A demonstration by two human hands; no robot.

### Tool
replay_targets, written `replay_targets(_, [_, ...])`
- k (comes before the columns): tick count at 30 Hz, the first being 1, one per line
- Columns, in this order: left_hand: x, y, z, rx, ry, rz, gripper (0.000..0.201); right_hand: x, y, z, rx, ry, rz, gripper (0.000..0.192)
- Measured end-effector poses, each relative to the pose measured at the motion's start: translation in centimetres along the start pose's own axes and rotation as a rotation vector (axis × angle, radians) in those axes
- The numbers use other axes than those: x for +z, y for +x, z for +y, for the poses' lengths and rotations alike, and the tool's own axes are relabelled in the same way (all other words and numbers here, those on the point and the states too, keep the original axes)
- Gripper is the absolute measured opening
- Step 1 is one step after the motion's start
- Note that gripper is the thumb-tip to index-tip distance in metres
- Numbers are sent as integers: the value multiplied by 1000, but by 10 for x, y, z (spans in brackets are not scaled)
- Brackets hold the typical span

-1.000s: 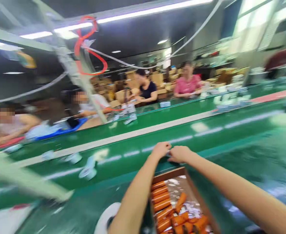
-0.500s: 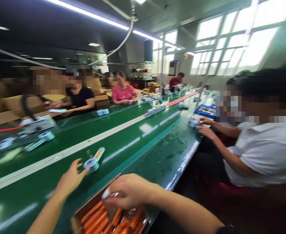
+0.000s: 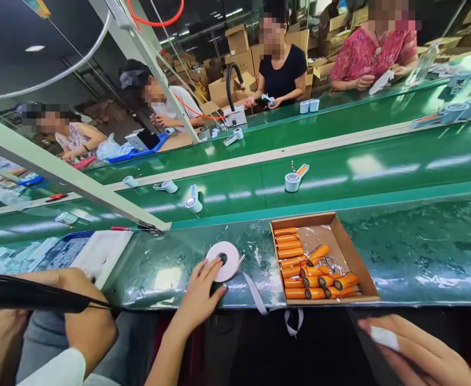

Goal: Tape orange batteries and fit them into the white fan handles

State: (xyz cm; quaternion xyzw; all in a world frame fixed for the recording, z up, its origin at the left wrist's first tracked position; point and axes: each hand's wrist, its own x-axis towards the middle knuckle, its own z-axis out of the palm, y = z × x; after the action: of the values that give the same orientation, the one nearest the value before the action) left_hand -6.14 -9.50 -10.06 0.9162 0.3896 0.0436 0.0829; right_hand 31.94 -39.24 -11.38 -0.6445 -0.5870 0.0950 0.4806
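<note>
My left hand (image 3: 198, 300) reaches over the table edge to a white roll of tape (image 3: 226, 258) lying flat. Its fingers are stretched out onto the roll near the centre hole, thumb apart. A loose strip (image 3: 254, 292) of the tape runs from the roll over the edge and hangs down. At the lower right, below the table edge, is my right hand (image 3: 418, 348), with a white wrap on one finger. Its fingertips are close together; something dark and see-through seems to hang there, too unclear to name. Between the hands stands a cardboard box (image 3: 358, 260) of orange wired cylinders (image 3: 291, 252).
Beyond the table runs a green conveyor belt (image 3: 235, 201) carrying light-blue round parts with handles (image 3: 292, 182). A slanted metal post (image 3: 70, 179) crosses the left. A co-worker's arm (image 3: 86, 311) is close at left beside a white tray (image 3: 109, 254). Several people sit across the belt.
The view has swung left. My left hand has moved from beside a light-blue part on the belt to the tape roll. My right hand has left the box for its right side.
</note>
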Motion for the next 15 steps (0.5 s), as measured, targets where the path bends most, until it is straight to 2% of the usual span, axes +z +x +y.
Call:
replay_targets(2, [-7,17,5,29,2,49,41,16,21,-18,-97,58,-106,43])
replay_targets(3, [-11,22,11,54,-5,83,37,25,31,-29,-92,106,-147,46])
replay_targets(4, [-16,24,21,83,-16,129,36,34,40,-40,-32,169,-185,50])
replay_targets(8, [-33,10,76,263,-87,280,30,67,62,-80,393,467,-407,70])
replay_targets(9, [-35,7,86,316,-109,289,29,74,65,-86,435,511,-475,61])
replay_targets(11, [-36,5,97,384,-165,310,29,87,64,-93,387,513,-607,23])
replay_targets(12, [-34,6,96,388,-192,335,29,92,62,-93,317,469,-681,23])
replay_targets(13, [-31,9,92,368,-220,374,28,96,58,-91,230,395,-761,34])
replay_targets(15, [-23,14,77,252,-271,456,26,98,51,-84,41,168,-925,42])
